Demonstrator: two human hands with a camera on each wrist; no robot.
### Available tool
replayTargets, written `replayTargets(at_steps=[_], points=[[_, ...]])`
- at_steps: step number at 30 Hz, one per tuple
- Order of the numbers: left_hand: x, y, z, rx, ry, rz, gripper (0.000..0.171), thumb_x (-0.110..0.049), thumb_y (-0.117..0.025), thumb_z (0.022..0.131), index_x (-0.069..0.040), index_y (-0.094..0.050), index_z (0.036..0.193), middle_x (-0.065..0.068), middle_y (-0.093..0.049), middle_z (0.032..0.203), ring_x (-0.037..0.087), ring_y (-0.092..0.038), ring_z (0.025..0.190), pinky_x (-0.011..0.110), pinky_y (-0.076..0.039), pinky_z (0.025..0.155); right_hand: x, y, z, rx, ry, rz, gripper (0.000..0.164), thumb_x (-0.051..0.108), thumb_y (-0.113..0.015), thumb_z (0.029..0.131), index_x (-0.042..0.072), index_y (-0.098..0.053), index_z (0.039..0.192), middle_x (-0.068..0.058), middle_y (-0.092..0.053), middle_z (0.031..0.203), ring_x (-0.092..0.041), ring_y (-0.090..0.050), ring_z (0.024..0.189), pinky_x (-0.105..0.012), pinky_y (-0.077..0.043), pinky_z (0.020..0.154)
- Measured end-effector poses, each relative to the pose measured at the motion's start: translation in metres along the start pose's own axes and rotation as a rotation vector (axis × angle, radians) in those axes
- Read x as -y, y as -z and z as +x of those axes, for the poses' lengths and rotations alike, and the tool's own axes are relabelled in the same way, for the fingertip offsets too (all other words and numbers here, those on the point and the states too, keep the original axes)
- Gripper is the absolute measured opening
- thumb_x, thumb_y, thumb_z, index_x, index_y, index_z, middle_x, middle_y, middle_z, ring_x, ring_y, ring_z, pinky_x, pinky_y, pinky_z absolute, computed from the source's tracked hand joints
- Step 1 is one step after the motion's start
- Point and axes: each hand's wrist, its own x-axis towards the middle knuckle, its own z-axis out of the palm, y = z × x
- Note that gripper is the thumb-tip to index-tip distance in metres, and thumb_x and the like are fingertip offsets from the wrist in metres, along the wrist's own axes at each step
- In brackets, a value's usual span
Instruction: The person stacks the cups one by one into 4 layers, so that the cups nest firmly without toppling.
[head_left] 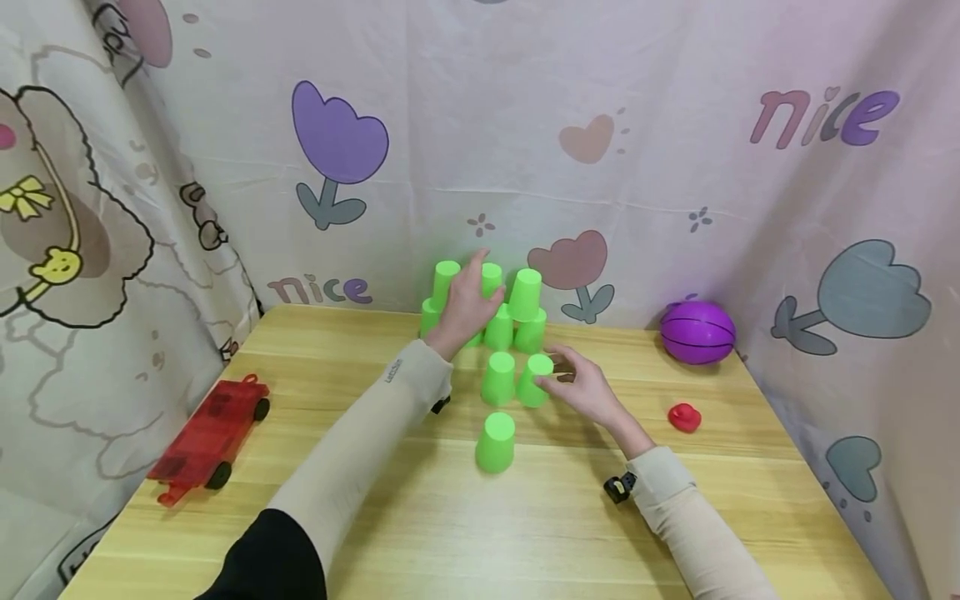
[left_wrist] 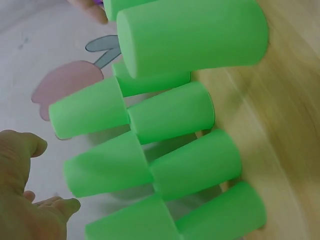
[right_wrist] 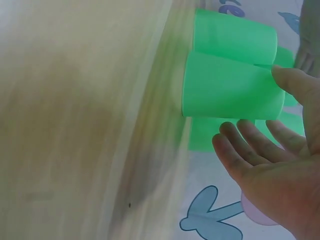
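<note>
Two-tier wall of inverted green cups (head_left: 499, 329): landmark. Left hand (head_left: 468, 310): above wall, fingers loose, nothing grasped. Right hand (head_left: 591, 390): in front of wall, spread beside right cup of cup pair (head_left: 536, 383), ungripped. Risk: left fingers clipping upper tier could topple it.

Right hand (right_wrist: 282, 175) at narrow end of a green cup (right_wrist: 230, 86), other cups (right_wrist: 234, 36) beyond
</note>
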Motion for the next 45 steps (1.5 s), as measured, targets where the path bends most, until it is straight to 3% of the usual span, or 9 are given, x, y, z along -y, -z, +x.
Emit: replayTargets(at_steps=[8,12,15,18,25,32,40,45], points=[[-0.005,0.018,-0.018,0.029,-0.106,0.024,0.071,-0.010,-0.075,0.095,0.004,-0.040,0.155,0.025,-0.059,0.149,0.040,-0.059,0.136,0.048,-0.050,0.117,-0.006,-0.003,-0.001,0.016,-0.005,-0.019,0.057,0.016,-0.080,0.095,0.001,-0.057,0.145,-0.021,-0.070,0.128,-0.038,-0.068,0.118,-0.053,-0.058,0.105],[-0.007,0.024,-0.036,0.069,-0.134,-0.014,0.068,-0.013,-0.076,0.095,0.005,-0.044,0.152,0.029,-0.067,0.132,0.042,-0.064,0.130,0.050,-0.059,0.103,-0.003,-0.002,0.000,0.013,-0.010,-0.031,0.056,0.015,-0.080,0.094,0.002,-0.057,0.144,-0.020,-0.070,0.129,-0.037,-0.068,0.119,-0.050,-0.059,0.105],[-0.007,0.027,-0.052,0.113,-0.122,-0.068,0.067,-0.016,-0.075,0.096,0.003,-0.045,0.153,0.028,-0.069,0.128,0.040,-0.066,0.127,0.049,-0.062,0.099,0.001,0.001,0.003,0.005,-0.007,-0.033,0.056,0.015,-0.080,0.094,0.002,-0.058,0.144,-0.019,-0.070,0.130,-0.036,-0.068,0.120,-0.048,-0.059,0.105],[-0.006,0.030,-0.068,0.156,-0.094,-0.127,0.066,-0.018,-0.075,0.097,-0.001,-0.046,0.153,0.027,-0.069,0.131,0.038,-0.069,0.124,0.050,-0.060,0.104,0.008,0.005,0.007,-0.007,0.003,-0.037,0.057,0.017,-0.080,0.094,0.002,-0.057,0.144,-0.018,-0.070,0.131,-0.036,-0.069,0.120,-0.048,-0.060,0.104],[0.000,0.036,-0.101,0.233,-0.042,-0.219,0.059,-0.017,-0.075,0.096,-0.007,-0.052,0.149,0.023,-0.072,0.127,0.039,-0.071,0.120,0.049,-0.060,0.104,0.027,0.019,0.019,-0.025,0.043,-0.025,0.058,0.017,-0.079,0.094,0.003,-0.056,0.146,-0.019,-0.069,0.131,-0.037,-0.069,0.119,-0.050,-0.059,0.105],[0.008,0.038,-0.132,0.333,-0.053,-0.264,0.055,-0.019,-0.076,0.097,-0.004,-0.056,0.145,0.026,-0.072,0.125,0.039,-0.071,0.116,0.047,-0.060,0.103,0.049,0.033,0.034,-0.058,0.083,-0.011,0.055,0.016,-0.079,0.095,0.005,-0.058,0.145,-0.019,-0.071,0.131,-0.036,-0.069,0.119,-0.050,-0.058,0.106],[0.018,0.038,-0.157,0.383,-0.069,-0.281,0.050,-0.018,-0.074,0.098,0.003,-0.058,0.141,0.025,-0.074,0.120,0.035,-0.074,0.110,0.044,-0.063,0.098,0.075,0.048,0.050,-0.114,0.121,-0.002,0.056,0.020,-0.080,0.095,0.006,-0.058,0.145,-0.018,-0.070,0.133,-0.032,-0.069,0.118,-0.044,-0.058,0.106],[0.023,0.037,-0.167,0.410,-0.078,-0.293,0.047,-0.015,-0.073,0.099,0.004,-0.058,0.139,0.028,-0.073,0.119,0.039,-0.074,0.108,0.048,-0.063,0.097,0.089,0.054,0.064,-0.148,0.134,-0.010,0.056,0.025,-0.078,0.097,0.009,-0.057,0.146,-0.016,-0.070,0.133,-0.029,-0.068,0.120,-0.040,-0.058,0.105]])
